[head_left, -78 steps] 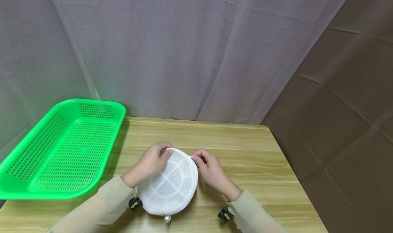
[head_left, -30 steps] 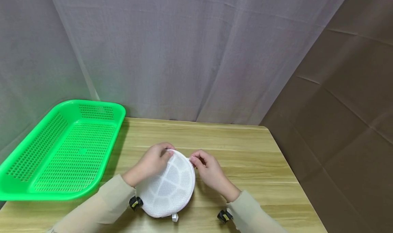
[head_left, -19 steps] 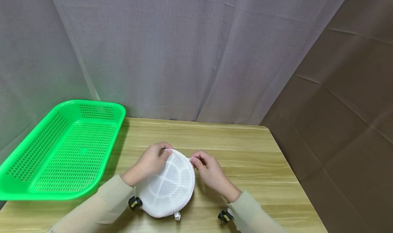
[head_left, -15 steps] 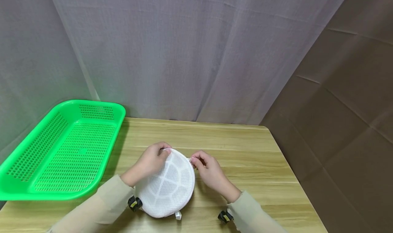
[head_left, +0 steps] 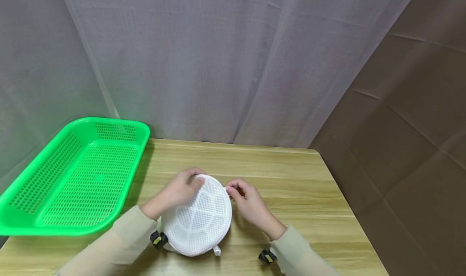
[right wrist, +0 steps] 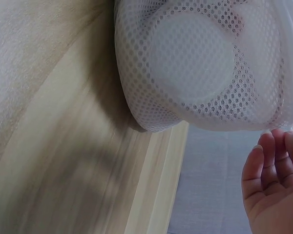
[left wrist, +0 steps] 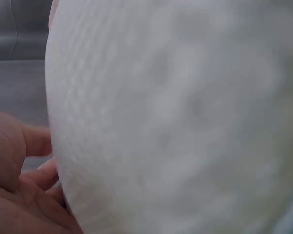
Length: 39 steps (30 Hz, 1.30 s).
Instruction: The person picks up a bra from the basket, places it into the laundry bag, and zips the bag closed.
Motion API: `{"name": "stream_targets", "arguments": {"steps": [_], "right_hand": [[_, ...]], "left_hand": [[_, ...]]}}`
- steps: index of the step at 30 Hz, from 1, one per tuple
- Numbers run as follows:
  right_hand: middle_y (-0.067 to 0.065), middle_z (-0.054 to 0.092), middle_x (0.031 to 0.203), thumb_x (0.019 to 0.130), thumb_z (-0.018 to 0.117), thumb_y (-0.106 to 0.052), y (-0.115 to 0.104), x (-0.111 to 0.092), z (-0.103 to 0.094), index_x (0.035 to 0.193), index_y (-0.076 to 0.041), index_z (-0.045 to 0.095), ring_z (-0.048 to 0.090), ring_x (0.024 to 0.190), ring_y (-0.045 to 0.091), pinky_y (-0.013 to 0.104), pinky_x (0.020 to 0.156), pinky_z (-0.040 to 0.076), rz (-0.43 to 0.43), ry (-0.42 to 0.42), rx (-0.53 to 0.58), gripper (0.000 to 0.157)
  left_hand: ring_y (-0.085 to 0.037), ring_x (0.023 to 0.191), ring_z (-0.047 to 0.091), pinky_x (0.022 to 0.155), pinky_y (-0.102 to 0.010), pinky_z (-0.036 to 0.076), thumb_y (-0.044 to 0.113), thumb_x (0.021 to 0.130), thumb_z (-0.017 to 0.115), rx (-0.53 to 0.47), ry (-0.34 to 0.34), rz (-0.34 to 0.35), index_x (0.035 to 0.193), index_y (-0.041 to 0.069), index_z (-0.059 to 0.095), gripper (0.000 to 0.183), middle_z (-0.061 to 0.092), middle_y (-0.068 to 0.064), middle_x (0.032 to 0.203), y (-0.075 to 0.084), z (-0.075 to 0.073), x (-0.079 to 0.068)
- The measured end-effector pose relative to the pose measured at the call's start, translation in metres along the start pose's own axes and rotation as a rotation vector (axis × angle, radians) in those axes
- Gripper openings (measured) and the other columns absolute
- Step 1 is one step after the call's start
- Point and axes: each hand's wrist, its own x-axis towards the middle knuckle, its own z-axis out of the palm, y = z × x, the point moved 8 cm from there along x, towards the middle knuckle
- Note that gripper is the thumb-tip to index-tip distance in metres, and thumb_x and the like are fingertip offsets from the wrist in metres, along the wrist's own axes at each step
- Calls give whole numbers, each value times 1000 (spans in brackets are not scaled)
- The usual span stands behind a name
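A round white mesh laundry bag [head_left: 200, 223] is held tilted over the wooden table in the head view. My left hand [head_left: 178, 191] grips its upper left rim, thumb on the mesh and fingers behind. At the upper right rim, my right hand [head_left: 251, 201] pinches a small white piece, seemingly the zipper pull, between thumb and fingertips. A white tab [head_left: 217, 250] sticks out from the lower rim. In the right wrist view a pale round shape [right wrist: 190, 56] shows through the mesh. The bag fills most of the left wrist view, blurred.
A green plastic basket [head_left: 125, 195] with slotted walls stands on the left of the wooden table [head_left: 284, 175]. A grey curtain [head_left: 218, 66] hangs behind the table, and a brown cloth [head_left: 407, 146] closes off the right side.
The bag has turned counterclockwise in the left hand, so its white tab has moved right and slightly up along the lower rim. The right hand keeps its pinch in nearly the same place.
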Motion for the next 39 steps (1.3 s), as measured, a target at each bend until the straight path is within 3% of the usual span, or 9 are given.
{"name": "stream_targets", "arguments": {"steps": [2,7,12,17,27,32,39], "right_hand": [[-6,62,83,97,58,-17,11,2,2,96,-17,64,61,82,30,27,68,50,11,-3,0,6],[-1,62,84,97,58,-9,0,3,2,97,-10,64,61,81,29,27,67,49,15,16,-5,7],[13,62,83,97,56,-2,-25,-2,0,95,-2,62,59,80,36,26,66,49,11,5,8,7],[9,61,81,97,55,-1,-33,-4,0,93,-1,61,59,79,35,25,67,49,-2,-6,6,7],[13,62,82,97,54,-1,-32,-5,0,92,-1,61,60,80,33,30,69,50,-2,-16,19,8],[16,62,83,97,53,-1,-33,-5,-1,92,0,60,60,80,31,26,69,49,-5,-31,14,9],[14,62,83,98,53,-1,-32,-6,-2,93,1,60,60,81,33,29,70,50,10,-28,10,9]], "left_hand": [[-27,110,58,97,-47,43,16,95,61,7,-35,12,113,8,66,20,66,-9,112,5,4,-1],[-24,106,59,95,-45,44,12,93,63,8,-60,52,108,10,68,15,67,-5,107,10,11,-1],[-17,91,59,86,-40,47,9,93,63,14,-26,67,98,10,67,7,66,-1,94,8,12,0],[-15,85,58,81,-38,48,9,94,62,23,3,61,95,10,67,5,65,1,89,7,9,-2],[-16,88,58,84,-39,47,11,95,60,29,25,29,98,8,67,8,65,-2,92,2,5,-2],[-17,87,57,84,-39,47,11,95,60,18,34,0,99,7,67,9,65,-3,92,-1,3,-2],[-17,87,58,83,-39,47,11,95,59,16,58,-8,99,8,67,9,65,-3,91,-3,0,-2]]}}
